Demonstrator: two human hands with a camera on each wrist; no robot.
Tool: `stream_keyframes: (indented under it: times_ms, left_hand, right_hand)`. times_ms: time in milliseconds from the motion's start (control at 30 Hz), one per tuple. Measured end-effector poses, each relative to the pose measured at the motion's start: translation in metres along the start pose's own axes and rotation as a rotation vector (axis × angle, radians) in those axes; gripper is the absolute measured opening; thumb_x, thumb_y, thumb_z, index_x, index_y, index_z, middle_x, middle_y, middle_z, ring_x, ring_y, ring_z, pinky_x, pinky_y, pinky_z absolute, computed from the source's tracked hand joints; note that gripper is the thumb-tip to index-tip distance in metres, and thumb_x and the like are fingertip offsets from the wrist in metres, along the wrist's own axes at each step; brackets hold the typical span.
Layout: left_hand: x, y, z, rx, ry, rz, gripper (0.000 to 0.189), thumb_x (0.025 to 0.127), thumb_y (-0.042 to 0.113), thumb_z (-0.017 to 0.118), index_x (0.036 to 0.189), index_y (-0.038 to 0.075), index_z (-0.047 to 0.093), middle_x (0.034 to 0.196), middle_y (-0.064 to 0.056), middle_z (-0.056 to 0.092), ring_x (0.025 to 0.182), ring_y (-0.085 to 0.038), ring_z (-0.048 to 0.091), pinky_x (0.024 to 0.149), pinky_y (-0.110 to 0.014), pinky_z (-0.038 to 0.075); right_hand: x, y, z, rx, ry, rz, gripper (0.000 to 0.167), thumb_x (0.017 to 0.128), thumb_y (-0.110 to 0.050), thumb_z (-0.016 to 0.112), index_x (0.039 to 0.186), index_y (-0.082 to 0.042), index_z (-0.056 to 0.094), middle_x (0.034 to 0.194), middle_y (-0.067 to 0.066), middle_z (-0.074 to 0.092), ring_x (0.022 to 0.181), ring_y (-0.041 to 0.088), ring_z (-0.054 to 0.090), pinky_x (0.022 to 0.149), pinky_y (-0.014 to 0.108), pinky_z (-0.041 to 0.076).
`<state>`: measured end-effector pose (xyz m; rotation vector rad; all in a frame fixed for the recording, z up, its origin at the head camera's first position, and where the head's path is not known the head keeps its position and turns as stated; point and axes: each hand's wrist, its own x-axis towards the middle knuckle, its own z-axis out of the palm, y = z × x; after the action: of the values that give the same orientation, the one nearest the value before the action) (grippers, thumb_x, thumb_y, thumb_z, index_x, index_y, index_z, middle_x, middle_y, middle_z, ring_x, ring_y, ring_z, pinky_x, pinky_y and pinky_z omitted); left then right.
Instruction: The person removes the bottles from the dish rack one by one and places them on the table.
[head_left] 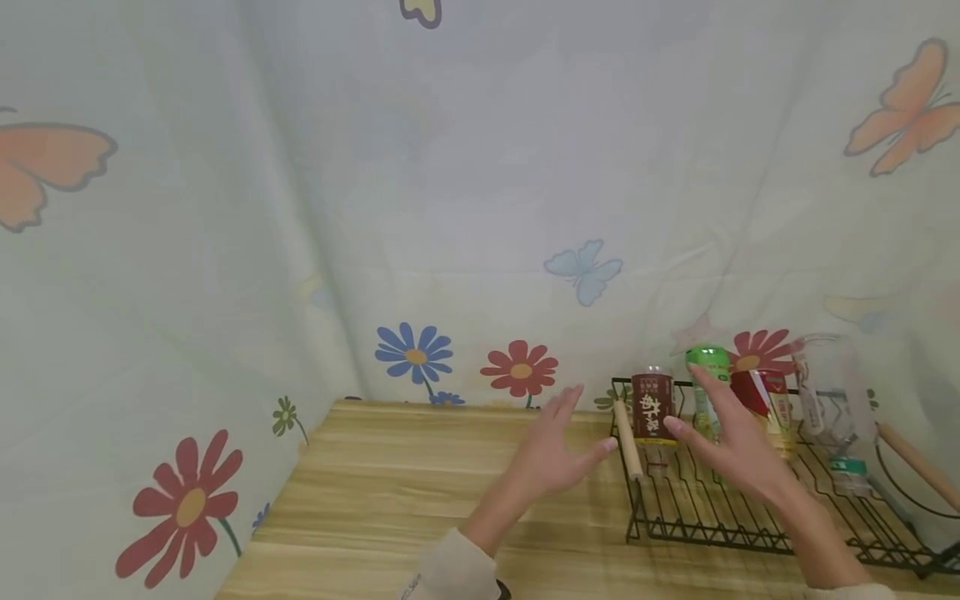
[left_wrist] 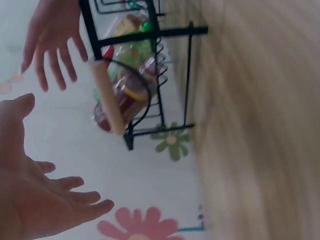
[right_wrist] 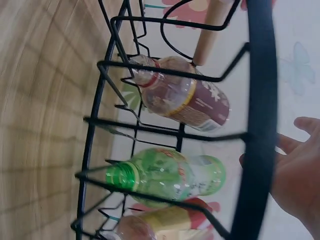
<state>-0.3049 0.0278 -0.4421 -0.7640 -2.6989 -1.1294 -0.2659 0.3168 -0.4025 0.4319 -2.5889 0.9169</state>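
Both hands hover above the table (head_left: 420,483), fingers straight and spread apart, holding nothing.

Left hand (head_left: 551,450): palm turned toward the rack (head_left: 750,533), just left of its near-left corner and not touching it. Its fingertips come close to the rack's left wooden handle (head_left: 628,439). In the left wrist view the left hand (left_wrist: 35,200) is open in the foreground, with the handle (left_wrist: 107,97) beyond it.

Right hand (head_left: 731,437): over the rack's left half, fingers fanned, in front of the bottles. Contact with any bottle cannot be confirmed. The right wrist view shows only the right hand's edge (right_wrist: 295,175) behind a rack bar.

Bottles, all lying in the rack with their necks toward the rack's front:
- Brown bottle (head_left: 652,406), at the rack's left end, beside the handle; the right wrist view shows the brown bottle (right_wrist: 185,97) resting on the wires.
- Green bottle (head_left: 708,371), next to the right, partly hidden by the right hand; seen clearly as the green bottle (right_wrist: 165,175) in the right wrist view.
- Red bottle (head_left: 765,396), right of the green one.
- Clear bottle (head_left: 828,400), furthest right, its green cap (head_left: 851,475) toward the rack's front.

A second wooden handle (head_left: 918,462) is at the rack's right end. A flowered cloth (head_left: 450,208) hangs behind the rack.
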Motion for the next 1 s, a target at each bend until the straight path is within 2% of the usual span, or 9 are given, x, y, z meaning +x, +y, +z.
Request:
stream_keyframes:
  times_ms: [100, 233, 400, 567, 700, 833, 900, 1000]
  left_hand:
    - [-0.004, 0.000, 0.020, -0.089, -0.026, -0.016, 0.097, 0.095, 0.076, 0.059, 0.170, 0.037, 0.012, 0.175, 0.004, 0.022, 0.157, -0.030, 0.031, 0.120, -0.061, 0.037]
    - [-0.008, 0.002, 0.044, -0.194, -0.050, -0.065, 0.100, 0.094, 0.074, 0.062, 0.171, 0.035, 0.012, 0.175, 0.005, 0.017, 0.157, -0.031, 0.029, 0.121, -0.061, 0.034]
    - [-0.011, 0.008, 0.064, -0.341, -0.043, -0.135, 0.098, 0.093, 0.071, 0.066, 0.170, 0.037, 0.015, 0.175, 0.000, 0.020, 0.157, -0.034, 0.029, 0.119, -0.065, 0.034]
    - [-0.017, 0.010, 0.074, -0.421, -0.058, -0.163, 0.095, 0.095, 0.065, 0.069, 0.170, 0.036, 0.017, 0.173, -0.007, 0.028, 0.153, -0.039, 0.036, 0.116, -0.066, 0.038]
    - [-0.020, 0.011, 0.076, -0.494, -0.057, -0.181, 0.092, 0.098, 0.053, 0.073, 0.170, 0.037, 0.017, 0.170, -0.013, 0.033, 0.147, -0.041, 0.045, 0.113, -0.063, 0.044]
    - [-0.019, 0.014, 0.077, -0.573, -0.072, -0.221, 0.090, 0.098, 0.048, 0.074, 0.169, 0.037, 0.019, 0.168, -0.013, 0.036, 0.144, -0.039, 0.050, 0.112, -0.060, 0.046]
    - [-0.018, 0.015, 0.078, -0.641, -0.093, -0.249, 0.089, 0.098, 0.046, 0.074, 0.169, 0.033, 0.022, 0.168, -0.013, 0.037, 0.145, -0.038, 0.049, 0.112, -0.058, 0.047]
    - [-0.017, 0.017, 0.082, -0.797, -0.121, -0.277, 0.087, 0.100, 0.039, 0.075, 0.169, 0.025, 0.023, 0.167, -0.016, 0.036, 0.147, -0.040, 0.046, 0.106, -0.057, 0.053]
  right_hand:
    - [0.009, 0.004, 0.005, 0.019, -0.011, 0.026, 0.089, 0.104, -0.043, 0.067, 0.172, -0.024, 0.012, 0.173, 0.024, 0.020, 0.149, 0.059, 0.028, 0.101, 0.087, 0.032]
    - [0.020, 0.009, 0.008, 0.022, -0.026, 0.064, 0.090, 0.105, -0.047, 0.064, 0.172, -0.018, 0.013, 0.172, 0.028, 0.019, 0.150, 0.060, 0.024, 0.103, 0.087, 0.029]
    - [0.031, 0.017, 0.014, 0.025, -0.056, 0.087, 0.091, 0.105, -0.049, 0.062, 0.172, -0.014, 0.010, 0.171, 0.031, 0.016, 0.150, 0.062, 0.022, 0.104, 0.087, 0.028]
    - [0.037, 0.023, 0.022, -0.004, -0.051, 0.104, 0.093, 0.105, -0.052, 0.061, 0.170, -0.007, 0.014, 0.168, 0.035, 0.020, 0.149, 0.062, 0.024, 0.107, 0.086, 0.027]
    - [0.041, 0.024, 0.027, -0.037, -0.045, 0.121, 0.094, 0.104, -0.055, 0.061, 0.168, -0.001, 0.017, 0.166, 0.036, 0.025, 0.147, 0.061, 0.028, 0.108, 0.083, 0.029]
    - [0.045, 0.025, 0.028, -0.045, -0.048, 0.153, 0.096, 0.104, -0.058, 0.059, 0.167, 0.002, 0.017, 0.165, 0.038, 0.025, 0.146, 0.062, 0.030, 0.108, 0.082, 0.031]
    - [0.045, 0.025, 0.028, -0.036, -0.055, 0.183, 0.098, 0.104, -0.059, 0.057, 0.167, 0.003, 0.016, 0.165, 0.038, 0.024, 0.147, 0.062, 0.029, 0.109, 0.082, 0.031]
    - [0.042, 0.027, 0.028, -0.009, -0.079, 0.235, 0.100, 0.104, -0.062, 0.055, 0.167, 0.004, 0.013, 0.166, 0.038, 0.022, 0.146, 0.063, 0.028, 0.108, 0.082, 0.032]
